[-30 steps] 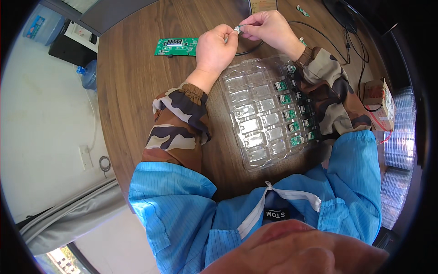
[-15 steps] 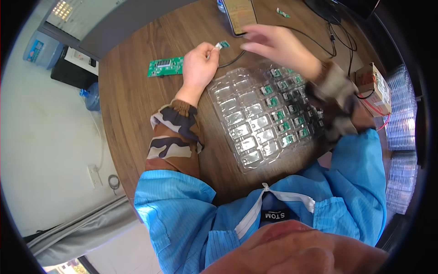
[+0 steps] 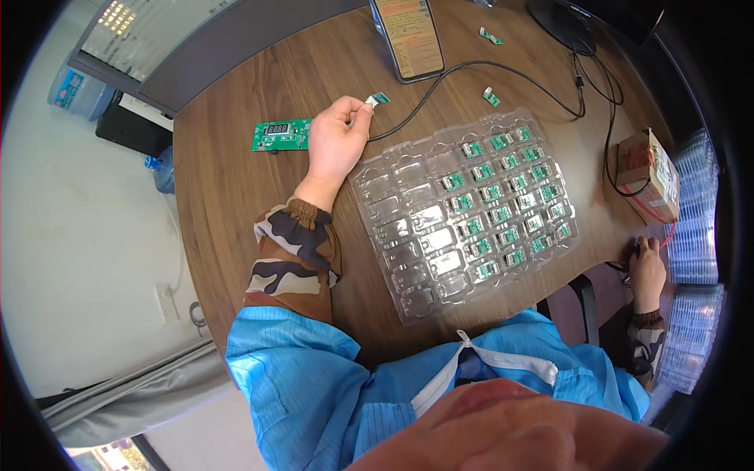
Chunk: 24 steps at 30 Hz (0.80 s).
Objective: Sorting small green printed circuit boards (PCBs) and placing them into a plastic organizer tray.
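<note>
Between the thumb and fingers of my left hand (image 3: 338,141) is a small green circuit board (image 3: 380,99) with a white connector. Partly covered by that hand lies a larger green circuit board (image 3: 267,137) with a segment display. My right hand (image 3: 647,271) is at the far right beside the table edge, its fingers curled at something dark that I cannot make out. A clear plastic tray (image 3: 408,177) stands to the right of my left hand, its right-hand columns holding several small green boards (image 3: 491,193). Beyond the tray lies a loose small board (image 3: 491,96).
A phone (image 3: 408,39) stands at the back, with a black cable (image 3: 471,64) curving past it. Another small board (image 3: 492,36) lies farther back, near a black stand base (image 3: 556,20). A cardboard box (image 3: 649,174) is at the right, beside stacked clear trays (image 3: 691,212).
My right hand has swung from above the tray's far side down to the right table edge. A small board now shows beyond the tray. My left hand keeps its pinch, slightly lower.
</note>
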Motion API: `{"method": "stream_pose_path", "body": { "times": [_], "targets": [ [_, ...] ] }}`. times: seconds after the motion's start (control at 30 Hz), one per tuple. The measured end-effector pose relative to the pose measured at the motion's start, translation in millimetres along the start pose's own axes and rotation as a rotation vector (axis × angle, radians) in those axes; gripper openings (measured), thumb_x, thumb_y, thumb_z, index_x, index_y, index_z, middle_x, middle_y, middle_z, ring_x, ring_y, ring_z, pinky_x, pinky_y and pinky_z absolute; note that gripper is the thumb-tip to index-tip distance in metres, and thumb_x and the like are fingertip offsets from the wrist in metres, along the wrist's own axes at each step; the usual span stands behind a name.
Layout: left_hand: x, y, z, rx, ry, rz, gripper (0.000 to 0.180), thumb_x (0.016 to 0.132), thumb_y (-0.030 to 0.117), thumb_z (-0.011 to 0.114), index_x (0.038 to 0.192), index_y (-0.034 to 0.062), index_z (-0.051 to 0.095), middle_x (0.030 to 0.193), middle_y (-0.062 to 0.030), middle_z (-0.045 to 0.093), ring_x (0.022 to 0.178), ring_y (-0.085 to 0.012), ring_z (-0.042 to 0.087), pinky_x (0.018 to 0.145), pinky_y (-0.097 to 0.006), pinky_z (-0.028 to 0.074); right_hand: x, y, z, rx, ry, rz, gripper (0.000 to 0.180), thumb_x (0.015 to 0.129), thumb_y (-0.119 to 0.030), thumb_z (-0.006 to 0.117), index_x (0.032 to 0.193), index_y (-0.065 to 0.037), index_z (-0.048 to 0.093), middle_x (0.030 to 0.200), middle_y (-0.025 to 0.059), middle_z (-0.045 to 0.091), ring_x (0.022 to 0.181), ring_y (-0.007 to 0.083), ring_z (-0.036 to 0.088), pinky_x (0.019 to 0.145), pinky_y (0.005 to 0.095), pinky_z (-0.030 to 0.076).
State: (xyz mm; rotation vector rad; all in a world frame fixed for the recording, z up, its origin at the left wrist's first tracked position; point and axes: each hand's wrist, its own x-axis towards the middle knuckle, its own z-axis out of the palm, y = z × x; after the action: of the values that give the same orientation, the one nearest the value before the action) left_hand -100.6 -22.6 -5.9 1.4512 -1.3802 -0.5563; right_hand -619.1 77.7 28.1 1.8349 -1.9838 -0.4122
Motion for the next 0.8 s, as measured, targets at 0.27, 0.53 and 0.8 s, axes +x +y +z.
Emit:
{"method": "stream_pose_path", "body": {
  "times": [0.27,0.53,0.8],
  "targets": [
    [-2.1,1.5,0.3,-0.001,-0.004,-0.016,0.011,0.080,0.012,0.058,0.072,0.0038,0.059,0.053,0.0035,0.049,0.046,-0.0083,0.038,0.045,-0.022,0.032,6.5,32.7,59.4,0.021,0.047,-0.064,0.017,0.075,-0.004,0.053,0.091,-0.002,0.049,0.095,0.0112,0.052,0.057,0.0333,0.057,0.051,0.0401,0.047],
    [-2.3,2.7,0.3,-0.013,-0.013,-0.005,0.010,0.080,0.010,0.058,0.073,0.0038,0.059,0.053,0.0041,0.048,0.046,-0.0071,0.037,0.044,-0.020,0.031,2.9,9.9,25.7,0.227,0.038,0.012,0.018,0.073,0.001,0.052,0.090,-0.002,0.047,0.089,0.0127,0.050,0.062,0.0346,0.056,0.055,0.0403,0.046],
    [-1.9,3.8,-0.5,-0.012,-0.009,-0.005,0.010,0.080,0.010,0.058,0.072,0.0036,0.059,0.053,0.0042,0.047,0.046,-0.0070,0.037,0.044,-0.020,0.031,8.5,14.1,22.0,0.231,-0.019,0.036,0.022,0.069,0.005,0.052,0.089,-0.003,0.047,0.087,0.0137,0.049,0.067,0.0360,0.056,0.059,0.0406,0.046]
  ]
}}
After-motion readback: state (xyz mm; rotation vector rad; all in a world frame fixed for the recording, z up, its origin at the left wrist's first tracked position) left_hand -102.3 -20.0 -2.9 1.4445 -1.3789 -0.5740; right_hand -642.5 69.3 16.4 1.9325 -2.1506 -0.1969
